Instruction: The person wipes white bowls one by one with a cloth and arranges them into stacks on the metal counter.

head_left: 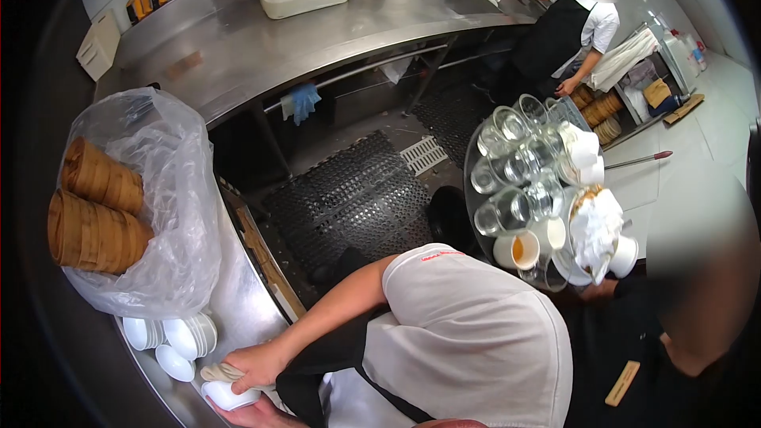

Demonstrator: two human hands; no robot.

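Low in the head view, a white bowl [227,396] is held between my two hands over the steel counter. My left hand [252,412] is closed around its lower side, partly hidden by the bowl and cut off by the frame's bottom. My right hand [260,363] grips a beige cloth [224,372] against the bowl, its thumb reaching down to the rim. Just beyond, a single small white bowl [174,363] lies tilted beside two stacks of white bowls, one smaller [141,334] and one larger [190,337].
A clear plastic bag [178,214] holding bamboo steamers [99,230] sits on the counter. One person carries a tray crowded with glasses [515,166], cups and crumpled white napkins [594,230] close to my right shoulder. Another person [563,32] stands at the far sink. Black rubber mats [349,198] cover the floor.
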